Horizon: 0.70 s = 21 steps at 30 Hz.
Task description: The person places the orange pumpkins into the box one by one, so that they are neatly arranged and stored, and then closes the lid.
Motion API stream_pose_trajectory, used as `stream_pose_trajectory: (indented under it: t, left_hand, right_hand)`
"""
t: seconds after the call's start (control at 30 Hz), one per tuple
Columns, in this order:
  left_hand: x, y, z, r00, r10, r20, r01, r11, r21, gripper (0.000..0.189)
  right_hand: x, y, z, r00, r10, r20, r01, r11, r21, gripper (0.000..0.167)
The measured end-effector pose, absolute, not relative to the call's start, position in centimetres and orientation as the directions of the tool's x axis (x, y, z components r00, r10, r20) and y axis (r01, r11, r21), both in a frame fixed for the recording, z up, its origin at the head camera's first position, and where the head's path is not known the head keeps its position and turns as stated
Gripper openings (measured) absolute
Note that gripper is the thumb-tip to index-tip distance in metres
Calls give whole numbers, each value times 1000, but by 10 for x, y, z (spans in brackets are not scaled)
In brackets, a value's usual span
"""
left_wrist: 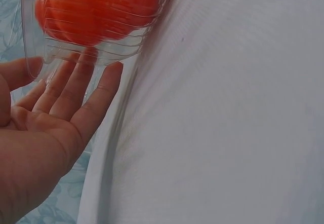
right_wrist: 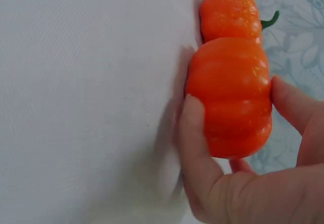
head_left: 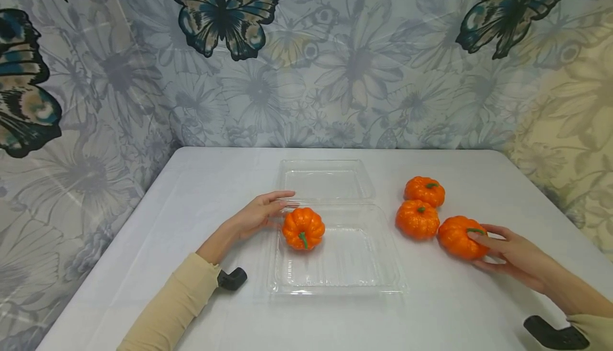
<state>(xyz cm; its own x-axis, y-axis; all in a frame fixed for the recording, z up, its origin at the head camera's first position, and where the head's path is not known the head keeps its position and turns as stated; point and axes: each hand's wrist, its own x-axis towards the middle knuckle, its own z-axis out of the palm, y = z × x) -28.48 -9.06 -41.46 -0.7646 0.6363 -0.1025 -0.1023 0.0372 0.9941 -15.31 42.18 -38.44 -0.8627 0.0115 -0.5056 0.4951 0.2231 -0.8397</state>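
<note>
Near the worktop's (head_left: 479, 308) right edge, the right hand (head_left: 522, 260) gripped a pumpkin (head_left: 457, 239); a second (head_left: 417, 221) stood between it and the box (head_left: 345, 255). The left hand (head_left: 256, 217), fingers relaxed, touched the box's left side.

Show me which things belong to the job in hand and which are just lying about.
Part of the job:
clear box, touched by the left hand
boxed pumpkin
gripped pumpkin, in the right hand
two other pumpkins

Just around:
white table
butterfly backdrop

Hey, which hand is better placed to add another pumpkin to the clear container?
Likely the right hand: it grips a pumpkin outside the container. The left hand is at the container's left edge, farther from the other loose pumpkins.
</note>
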Motion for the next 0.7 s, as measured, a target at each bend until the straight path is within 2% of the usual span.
stream_pose_trajectory:
  t: [0.37,0.7]
  left_hand:
    - [-285,-90,-415,-763,639,-101,-97,41,994,46]
    - [-284,-91,-414,-762,642,-90,-99,22,995,49]
  right_hand:
    - [-153,416,-377,-819,34,-573,555,305,-774,100]
    - [-146,414,-377,-905,-21,-425,383,394,-835,85]
